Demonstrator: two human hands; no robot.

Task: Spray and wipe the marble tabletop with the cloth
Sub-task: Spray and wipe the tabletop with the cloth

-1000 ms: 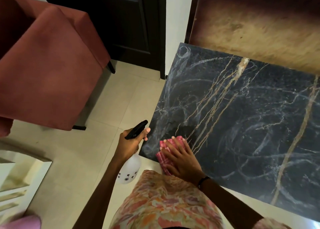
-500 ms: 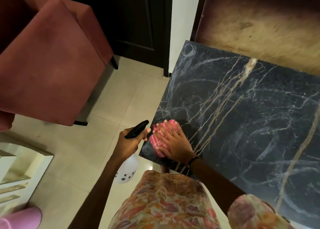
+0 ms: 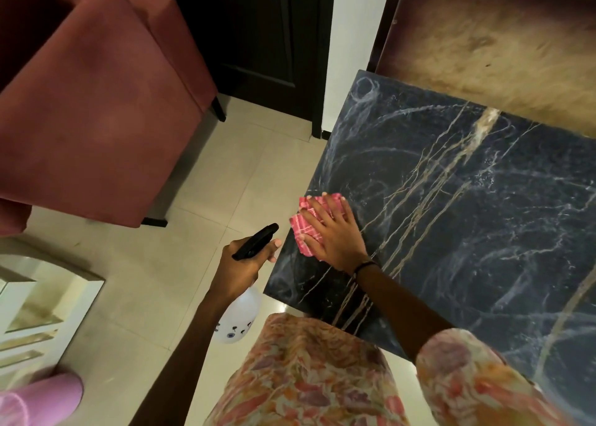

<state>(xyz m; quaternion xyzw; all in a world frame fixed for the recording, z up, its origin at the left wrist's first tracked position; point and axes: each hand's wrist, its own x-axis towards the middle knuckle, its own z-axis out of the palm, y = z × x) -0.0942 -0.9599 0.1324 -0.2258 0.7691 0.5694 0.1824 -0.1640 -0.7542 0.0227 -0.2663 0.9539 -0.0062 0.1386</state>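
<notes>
While the right hand (image 3: pixel 335 232) presses the folded pink checked cloth (image 3: pixel 308 224) flat-fingered at the dark veined marble tabletop's (image 3: pixel 467 232) left edge, the left hand (image 3: pixel 240 264) grips the white spray bottle (image 3: pixel 238 317), and smeary streaks suggest most wiping remains.

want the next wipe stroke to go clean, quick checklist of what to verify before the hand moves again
1. Right hand flat on the pink checked cloth, fingers straight: ok.
2. Cloth fully on the dark veined marble tabletop: not ok, its left edge hangs past the table's edge.
3. Path ahead across the marble free of objects: ok.
4. Left hand gripping the white spray bottle with black trigger head, held off the table over the floor: ok.
5. Tabletop wet enough for wiping: cannot tell, only pale smear marks show.
</notes>
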